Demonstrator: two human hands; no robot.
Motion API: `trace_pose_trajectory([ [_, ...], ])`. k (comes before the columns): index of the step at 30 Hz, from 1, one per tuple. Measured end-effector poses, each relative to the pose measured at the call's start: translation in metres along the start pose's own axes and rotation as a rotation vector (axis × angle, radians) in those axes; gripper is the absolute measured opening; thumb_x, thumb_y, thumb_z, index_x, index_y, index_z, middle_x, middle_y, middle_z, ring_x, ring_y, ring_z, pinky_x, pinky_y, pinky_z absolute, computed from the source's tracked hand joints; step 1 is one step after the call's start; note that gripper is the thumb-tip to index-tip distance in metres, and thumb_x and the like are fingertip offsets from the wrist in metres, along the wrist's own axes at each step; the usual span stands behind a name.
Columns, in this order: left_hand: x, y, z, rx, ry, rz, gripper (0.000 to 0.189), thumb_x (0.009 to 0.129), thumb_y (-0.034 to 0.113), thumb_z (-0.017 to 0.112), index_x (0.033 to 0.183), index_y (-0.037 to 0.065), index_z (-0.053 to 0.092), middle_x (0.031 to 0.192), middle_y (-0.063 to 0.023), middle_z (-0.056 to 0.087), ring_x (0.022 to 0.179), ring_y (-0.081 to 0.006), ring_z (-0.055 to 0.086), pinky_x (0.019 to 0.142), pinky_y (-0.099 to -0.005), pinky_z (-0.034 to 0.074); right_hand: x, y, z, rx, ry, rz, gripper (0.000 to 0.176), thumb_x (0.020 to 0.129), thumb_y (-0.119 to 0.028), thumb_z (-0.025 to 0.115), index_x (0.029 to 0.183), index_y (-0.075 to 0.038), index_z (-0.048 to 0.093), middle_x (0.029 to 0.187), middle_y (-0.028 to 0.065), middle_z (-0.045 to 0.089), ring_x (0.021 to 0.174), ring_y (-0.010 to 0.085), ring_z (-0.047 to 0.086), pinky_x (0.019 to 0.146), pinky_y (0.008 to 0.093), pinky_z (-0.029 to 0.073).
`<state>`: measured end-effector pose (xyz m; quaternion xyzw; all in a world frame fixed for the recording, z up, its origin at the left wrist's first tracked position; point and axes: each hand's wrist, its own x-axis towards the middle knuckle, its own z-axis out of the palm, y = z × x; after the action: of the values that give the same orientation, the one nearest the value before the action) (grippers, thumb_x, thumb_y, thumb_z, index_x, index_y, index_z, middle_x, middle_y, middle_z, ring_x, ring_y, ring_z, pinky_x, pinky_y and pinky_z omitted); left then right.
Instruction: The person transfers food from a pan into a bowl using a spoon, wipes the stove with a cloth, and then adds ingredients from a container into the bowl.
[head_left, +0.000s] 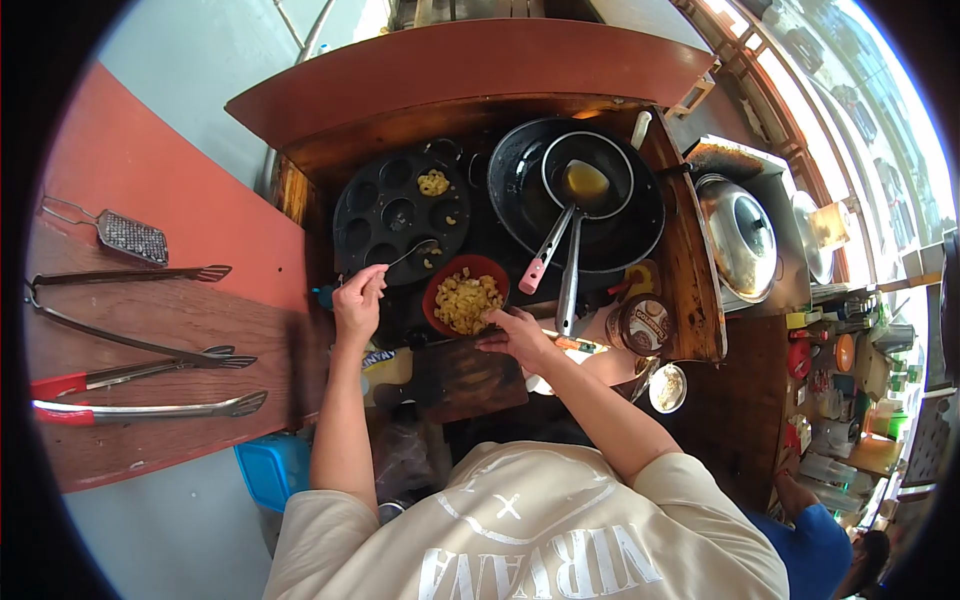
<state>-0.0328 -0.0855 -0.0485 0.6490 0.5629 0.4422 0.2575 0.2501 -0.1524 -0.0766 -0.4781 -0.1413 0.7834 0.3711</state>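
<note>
Left hand: fingers pinched on a spoon, whose tip is over the mould pan.
Right hand: fingers curled on the bowl's near rim.
Bowl: red, holding yellow pieces; just beside the mould pan, near the wok.

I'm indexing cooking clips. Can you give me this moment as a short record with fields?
Left hand: holds a spoon, tip over the dimpled pan
Right hand: at the near rim of the red bowl; grip unclear
Bowl contents: yellow pieces
Dimpled pan: a few cups hold yellow bits
Nearby: large black pan with a small pan inside; tongs on the wooden counter
</note>
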Motion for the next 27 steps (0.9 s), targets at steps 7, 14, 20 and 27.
trace_pose_trajectory([
  [7,0.001,0.000,-0.017,-0.200,-0.099,-0.307,0.021,0.099,0.016,0.061,0.101,-0.002,0.072,0.070,-0.0029,0.064,0.059,-0.0059,0.055,0.054,-0.0214,0.044,-0.001,-0.002,0.000,-0.008,-0.027,-0.005,0.054,0.091,-0.021,0.066,0.131,0.004,0.041,0.117,0.0183,0.058,0.093,0.0296,0.066,0.086,0.0411,0.059],
  [14,-0.008,0.037,-0.024,-0.155,-0.165,-0.036,0.018,0.098,0.011,0.061,0.106,0.000,0.072,0.072,-0.0040,0.065,0.061,-0.0077,0.056,0.056,-0.0230,0.046,0.001,-0.001,0.000,0.007,-0.028,-0.004,0.052,0.092,-0.021,0.065,0.131,0.004,0.041,0.118,0.0188,0.058,0.094,0.0299,0.066,0.086,0.0413,0.059],
  [20,0.069,0.021,0.023,0.128,0.159,0.305,0.017,0.093,0.003,0.062,0.108,0.001,0.071,0.084,-0.0141,0.071,0.071,-0.0235,0.068,0.064,-0.0320,0.053,-0.004,0.000,0.001,-0.011,-0.011,0.016,0.050,0.091,-0.022,0.066,0.128,0.002,0.044,0.116,0.0143,0.058,0.088,0.0241,0.066,0.084,0.0378,0.060],
  [27,0.135,0.000,0.056,0.418,-0.040,0.596,0.019,0.089,0.005,0.063,0.106,0.004,0.069,0.091,-0.0144,0.071,0.089,-0.0326,0.068,0.077,-0.0427,0.054,-0.018,0.006,-0.008,-0.016,0.007,0.010,0.053,0.089,-0.021,0.067,0.132,0.002,0.045,0.117,0.0125,0.056,0.087,0.0233,0.066,0.084,0.0375,0.059],
])
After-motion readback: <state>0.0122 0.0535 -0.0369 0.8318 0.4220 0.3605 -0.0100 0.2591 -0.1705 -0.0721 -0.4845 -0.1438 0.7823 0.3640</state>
